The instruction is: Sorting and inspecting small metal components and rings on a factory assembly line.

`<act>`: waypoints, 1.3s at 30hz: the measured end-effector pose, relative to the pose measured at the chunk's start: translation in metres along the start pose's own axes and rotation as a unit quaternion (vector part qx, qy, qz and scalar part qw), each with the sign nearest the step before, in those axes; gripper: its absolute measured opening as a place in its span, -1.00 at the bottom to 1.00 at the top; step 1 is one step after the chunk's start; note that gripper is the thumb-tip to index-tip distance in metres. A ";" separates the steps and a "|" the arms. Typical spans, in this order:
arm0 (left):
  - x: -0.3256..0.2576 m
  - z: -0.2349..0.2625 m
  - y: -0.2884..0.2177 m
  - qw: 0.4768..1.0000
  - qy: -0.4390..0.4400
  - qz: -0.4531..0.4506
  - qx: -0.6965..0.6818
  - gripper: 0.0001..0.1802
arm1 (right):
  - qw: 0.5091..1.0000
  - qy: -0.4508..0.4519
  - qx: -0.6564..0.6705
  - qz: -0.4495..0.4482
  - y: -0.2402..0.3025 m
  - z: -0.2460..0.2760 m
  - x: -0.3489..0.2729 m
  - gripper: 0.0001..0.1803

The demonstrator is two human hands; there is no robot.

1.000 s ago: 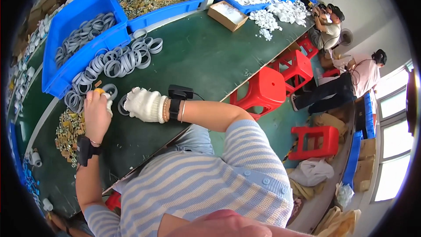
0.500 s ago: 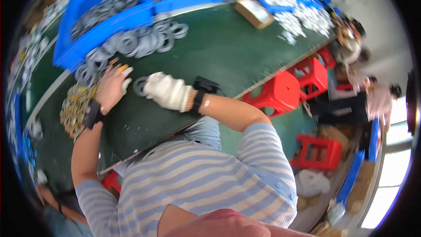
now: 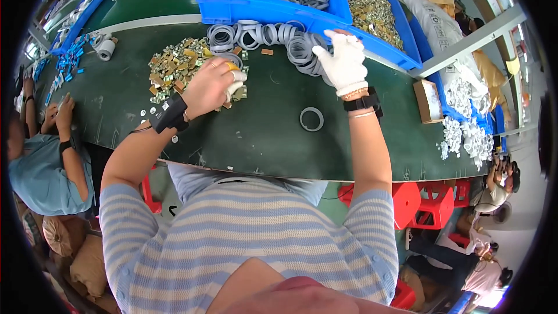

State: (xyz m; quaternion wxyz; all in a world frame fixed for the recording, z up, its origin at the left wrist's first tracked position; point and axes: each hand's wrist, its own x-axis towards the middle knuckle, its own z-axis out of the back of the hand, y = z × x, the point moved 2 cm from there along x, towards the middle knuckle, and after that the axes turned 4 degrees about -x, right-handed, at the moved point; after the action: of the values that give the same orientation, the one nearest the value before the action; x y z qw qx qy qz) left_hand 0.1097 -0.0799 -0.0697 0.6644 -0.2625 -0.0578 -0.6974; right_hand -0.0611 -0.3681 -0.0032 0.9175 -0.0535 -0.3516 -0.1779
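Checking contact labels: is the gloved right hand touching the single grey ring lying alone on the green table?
Apart. The head view shows the right hand up at the ring pile, with bare table between it and the lone ring.

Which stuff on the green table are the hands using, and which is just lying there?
In use:
- right hand in a white glove, reaching into the row of grey rings
- left hand, on the pile of small brass pieces

Lying about:
- single grey ring
- blue bins
- cardboard box
- white parts
- red stools
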 end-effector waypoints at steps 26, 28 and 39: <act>0.059 -0.024 0.012 0.983 0.062 0.126 0.121 -0.67 | 0.966 0.086 0.204 0.133 0.053 -0.042 -0.002 -0.80; 0.056 -0.022 0.011 0.980 0.077 0.149 0.109 -0.74 | 0.962 0.159 0.217 0.053 0.079 -0.070 -0.008 -0.80; 0.042 -0.018 0.027 0.967 0.126 0.197 0.099 -0.79 | 0.967 0.173 0.183 0.032 0.096 -0.094 -0.020 -0.81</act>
State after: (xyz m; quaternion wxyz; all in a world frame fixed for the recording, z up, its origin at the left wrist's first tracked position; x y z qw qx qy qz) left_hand 0.1308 -0.1281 -0.0735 0.8132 -0.1119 0.0105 -0.5711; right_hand 0.0187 -0.2937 -0.0841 0.9637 0.1362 -0.2124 -0.0878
